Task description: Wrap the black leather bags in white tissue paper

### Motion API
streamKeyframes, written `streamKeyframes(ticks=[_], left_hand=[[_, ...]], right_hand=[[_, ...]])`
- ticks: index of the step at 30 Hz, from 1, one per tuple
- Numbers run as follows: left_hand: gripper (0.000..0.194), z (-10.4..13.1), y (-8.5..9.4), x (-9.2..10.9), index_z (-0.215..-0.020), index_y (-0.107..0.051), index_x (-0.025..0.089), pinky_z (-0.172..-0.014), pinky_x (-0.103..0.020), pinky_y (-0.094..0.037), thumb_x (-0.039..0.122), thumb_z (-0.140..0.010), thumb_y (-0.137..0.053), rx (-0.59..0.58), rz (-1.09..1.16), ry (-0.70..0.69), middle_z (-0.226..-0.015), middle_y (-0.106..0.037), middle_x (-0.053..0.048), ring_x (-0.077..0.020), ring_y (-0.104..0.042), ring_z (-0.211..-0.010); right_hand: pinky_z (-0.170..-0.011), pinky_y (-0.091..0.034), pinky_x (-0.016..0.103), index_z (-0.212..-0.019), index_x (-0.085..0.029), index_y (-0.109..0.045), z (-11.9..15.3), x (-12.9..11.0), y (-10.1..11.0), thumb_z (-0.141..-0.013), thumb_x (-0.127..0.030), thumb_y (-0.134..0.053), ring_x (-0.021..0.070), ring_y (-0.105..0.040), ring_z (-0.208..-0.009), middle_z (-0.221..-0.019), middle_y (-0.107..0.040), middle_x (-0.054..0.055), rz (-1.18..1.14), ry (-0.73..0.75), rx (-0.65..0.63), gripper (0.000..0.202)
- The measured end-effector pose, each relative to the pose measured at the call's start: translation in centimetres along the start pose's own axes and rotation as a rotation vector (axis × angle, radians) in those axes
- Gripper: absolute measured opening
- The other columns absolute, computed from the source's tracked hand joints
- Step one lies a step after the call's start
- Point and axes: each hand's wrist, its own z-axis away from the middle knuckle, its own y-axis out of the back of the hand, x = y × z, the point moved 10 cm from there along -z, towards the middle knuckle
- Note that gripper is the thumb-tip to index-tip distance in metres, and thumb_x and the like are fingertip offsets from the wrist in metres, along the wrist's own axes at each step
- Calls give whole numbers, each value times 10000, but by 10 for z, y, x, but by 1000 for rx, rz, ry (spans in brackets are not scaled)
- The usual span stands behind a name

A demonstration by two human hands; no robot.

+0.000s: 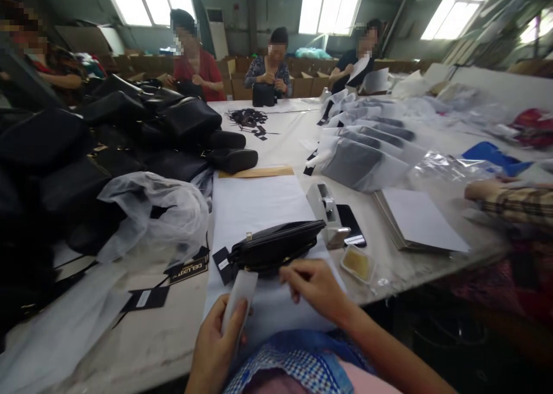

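Note:
A black handbag (276, 245) lies on its side on white paper (259, 201) in front of me. From its left end hangs a black tag (222, 265) with a white label. My left hand (224, 325) pinches a whitish, translucent strip (240, 293) between thumb and fingers, just below the bag. Close to the bag's lower right edge is my right hand (317, 287), its fingers curled together. Whether anything small sits in those fingers is hidden from view.
Black bags (173, 117) are heaped at the left, with crumpled translucent wrap (155, 215) before them. A tape dispenser (326, 212), phone (352, 224) and small plastic box (358, 263) stand right. Wrapped bags (363, 152) and white boards (421, 218) lie beyond. Several people work around the table.

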Motion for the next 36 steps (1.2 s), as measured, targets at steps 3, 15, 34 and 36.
streamKeyframes(ticks=[3,15,34,36], left_hand=[[465,-1,1,1,-813,-637,190,-456,-223,-368,649,-735,-651,24,3,-7,-468,-492,65,-127,-463,-424],[443,-1,-1,0,-824,-634,195,-442,-218,-386,628,-737,-663,34,45,-8,-637,-643,20,-112,-489,-439],[478,-5,0,-3,-835,-648,198,-444,-231,-385,661,-719,-660,28,55,17,-436,-471,67,-136,-459,-417],[472,-6,0,-3,-847,-648,194,-442,-226,-385,651,-732,-655,22,51,14,-438,-480,65,-132,-464,-419]], right_hand=[[-737,-502,311,-821,-208,-729,16,-13,121,-909,-493,-572,205,-655,-718,-735,-707,43,346,119,575,338],[-994,-460,409,-824,-168,-791,-24,88,193,-715,-485,-756,317,-581,-1201,-1383,-567,152,-43,-77,734,338],[-477,-539,262,-769,-126,-749,34,124,166,-623,-542,-834,130,-582,-465,-700,-714,65,-232,-266,706,449],[-448,-505,252,-752,-131,-749,35,118,176,-641,-599,-792,134,-578,-443,-684,-717,65,-17,-276,723,483]])
